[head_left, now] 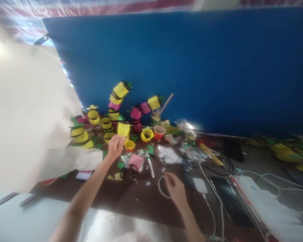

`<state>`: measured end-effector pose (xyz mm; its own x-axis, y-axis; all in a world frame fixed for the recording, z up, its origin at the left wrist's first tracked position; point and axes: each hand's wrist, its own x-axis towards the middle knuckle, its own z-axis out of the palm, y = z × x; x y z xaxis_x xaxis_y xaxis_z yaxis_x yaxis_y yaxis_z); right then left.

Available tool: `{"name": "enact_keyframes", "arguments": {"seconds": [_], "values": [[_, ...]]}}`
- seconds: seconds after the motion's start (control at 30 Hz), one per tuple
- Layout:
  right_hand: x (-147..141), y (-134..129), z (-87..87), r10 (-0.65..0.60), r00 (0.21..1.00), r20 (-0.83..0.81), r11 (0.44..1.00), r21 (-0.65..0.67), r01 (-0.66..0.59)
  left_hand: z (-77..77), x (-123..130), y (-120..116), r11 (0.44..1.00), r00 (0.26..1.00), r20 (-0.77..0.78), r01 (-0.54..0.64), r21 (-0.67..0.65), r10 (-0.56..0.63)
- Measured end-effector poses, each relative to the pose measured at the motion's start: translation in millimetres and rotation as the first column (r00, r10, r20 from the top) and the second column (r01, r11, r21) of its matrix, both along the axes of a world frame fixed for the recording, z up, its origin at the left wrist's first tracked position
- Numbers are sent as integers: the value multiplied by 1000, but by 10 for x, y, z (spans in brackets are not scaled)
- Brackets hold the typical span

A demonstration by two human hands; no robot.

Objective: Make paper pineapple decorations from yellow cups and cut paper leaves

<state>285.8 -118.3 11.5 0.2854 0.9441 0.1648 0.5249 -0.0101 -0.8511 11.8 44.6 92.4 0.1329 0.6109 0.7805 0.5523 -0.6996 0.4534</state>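
The yellow, dark-rimmed cylinder sits toward the dark brown tabletop's back edge, left hand right at its base, bunched up, can't tell if gripping. Right hand is half-curled at a thin white ring nearer the front edge, hold unclear too.

Room on the near surface between the forearms! Scissors and marker obstruct midway, yellow cups block beyond, cables crowd right!

Two hands — one white ring, one marker.
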Motion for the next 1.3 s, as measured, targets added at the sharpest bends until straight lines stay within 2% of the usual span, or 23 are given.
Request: {"name": "enact_keyframes", "arguments": {"seconds": [0.17,0.3,0.43,0.6,0.73,0.83,0.9,1.0,1.1,1.3], "values": [[23,48,-140,107,973,206,993,27,-115,-334,-294,-322,988,993,-114,-55,-145,38],[56,134,-144,60,947,317,988,118,-102,-580,-483,-471,959,962,-272,-65,-276,-13],[-13,174,-141,10,926,378,976,197,-91,-749,-647,-577,938,937,-344,-71,-340,-54],[-205,219,-191,24,903,429,955,258,-148,-798,-743,-630,940,891,-445,-221,-259,87],[-278,246,-228,-58,906,418,931,351,-103,-731,-852,-626,895,795,-553,-406,-182,249],[-284,240,-247,-114,901,418,909,410,-75,-658,-941,-627,877,780,-562,-444,-184,277],[-288,229,-259,-128,900,418,903,425,-68,-618,-955,-645,897,822,-525,-382,-224,220],[-298,211,-275,-135,899,416,903,426,-61,-597,-888,-711,911,889,-459,-190,-365,1],[-303,193,-279,-137,901,412,901,429,-59,-625,-778,-792,871,879,-438,-58,-488,-187],[-290,173,-262,-187,917,353,914,405,30,-662,-679,-828,749,888,-371,-46,-661,-272]]}}
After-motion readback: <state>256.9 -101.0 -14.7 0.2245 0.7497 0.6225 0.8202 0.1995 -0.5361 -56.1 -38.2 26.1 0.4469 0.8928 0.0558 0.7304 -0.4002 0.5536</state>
